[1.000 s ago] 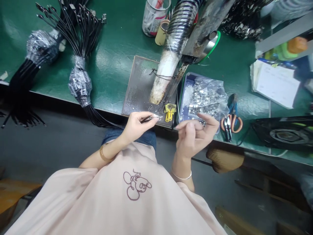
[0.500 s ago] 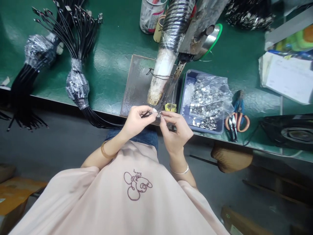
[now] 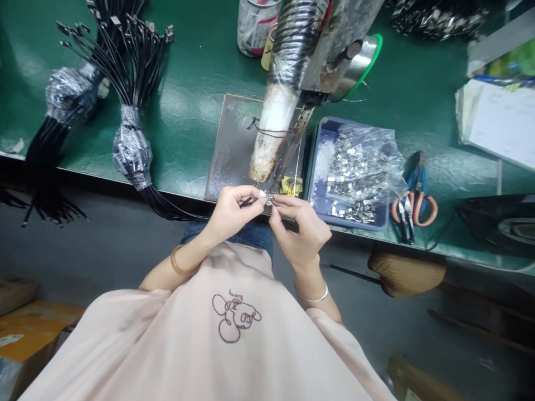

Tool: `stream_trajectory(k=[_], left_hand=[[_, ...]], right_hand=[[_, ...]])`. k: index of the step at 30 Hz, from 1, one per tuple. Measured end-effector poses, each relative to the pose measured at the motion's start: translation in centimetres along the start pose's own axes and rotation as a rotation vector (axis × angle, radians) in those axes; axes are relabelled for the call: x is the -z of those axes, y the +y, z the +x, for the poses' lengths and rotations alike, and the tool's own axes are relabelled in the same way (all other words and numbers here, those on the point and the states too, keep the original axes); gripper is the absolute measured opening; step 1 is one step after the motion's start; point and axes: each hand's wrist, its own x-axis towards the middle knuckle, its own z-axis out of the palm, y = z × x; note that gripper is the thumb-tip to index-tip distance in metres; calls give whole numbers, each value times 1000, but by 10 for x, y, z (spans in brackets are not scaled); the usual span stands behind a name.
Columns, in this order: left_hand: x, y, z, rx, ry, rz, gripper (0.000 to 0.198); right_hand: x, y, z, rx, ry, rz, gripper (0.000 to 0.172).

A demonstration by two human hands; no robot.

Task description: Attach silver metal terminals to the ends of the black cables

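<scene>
My left hand [image 3: 234,216] is closed in a pinch on the end of a black cable [image 3: 248,200], one finger carrying a white covering at its tip. Facing it, my right hand [image 3: 301,227] has its thumb and fingers close together at a tiny shiny metal piece [image 3: 270,199] by the cable end; exactly what it grips is too small to make out. Just beyond my fingertips are the soldering tool's stained white nozzle [image 3: 266,150] and a yellow sponge-like pad [image 3: 291,185]. A grey plate [image 3: 228,139] lies under the nozzle.
To the right, a blue tray [image 3: 311,203] holds a plastic bag [image 3: 363,156] and many metal connectors. Orange-handled cutters [image 3: 422,209] lie beside it. Wrapped black cable bundles [image 3: 131,150] lie on the left. A solder spool [image 3: 368,61] hangs behind the nozzle.
The view has shifted slightly. Both hands stay together at the cable end, with my right fingers a little lower and changed slightly in angle.
</scene>
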Motion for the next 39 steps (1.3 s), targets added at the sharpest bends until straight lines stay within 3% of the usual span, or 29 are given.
stream_trajectory(k=[6, 9, 11, 14, 16, 20, 23, 25, 28, 33, 36, 39], left_hand=[[0, 0, -2, 8, -25, 20, 15], [1, 1, -6, 21, -144, 18, 18], [4, 2, -10, 36, -279, 56, 21], [10, 0, -18, 17, -483, 142, 28], [14, -4, -23, 7, -579, 165, 29], [19, -17, -31, 192, -583, 40, 27], [18, -23, -30, 364, -370, -161, 40], [18, -22, -26, 353, -176, -298, 46], [18, -13, -16, 280, -36, -459, 43], [20, 4, -7, 267, -56, -669, 35], [19, 4, -7, 254, -106, -686, 33], [18, 0, -9, 247, -163, -632, 33]], right_hand=[[3, 0, -1, -87, -12, 25, 11], [10, 1, -4, -188, -41, 121, 6], [19, 2, -5, -209, 89, 138, 2], [36, 3, -1, -168, 477, 44, 9], [50, 6, 3, -260, 535, -22, 11], [72, 33, 9, -552, 113, -113, 12], [75, 60, 11, -587, -127, -259, 20], [72, 73, 13, -629, -212, -301, 22], [68, 79, 19, -646, -321, -335, 19], [71, 79, 28, -598, -457, -304, 10], [74, 80, 28, -608, -460, -234, 9], [76, 74, 27, -614, -352, -182, 9]])
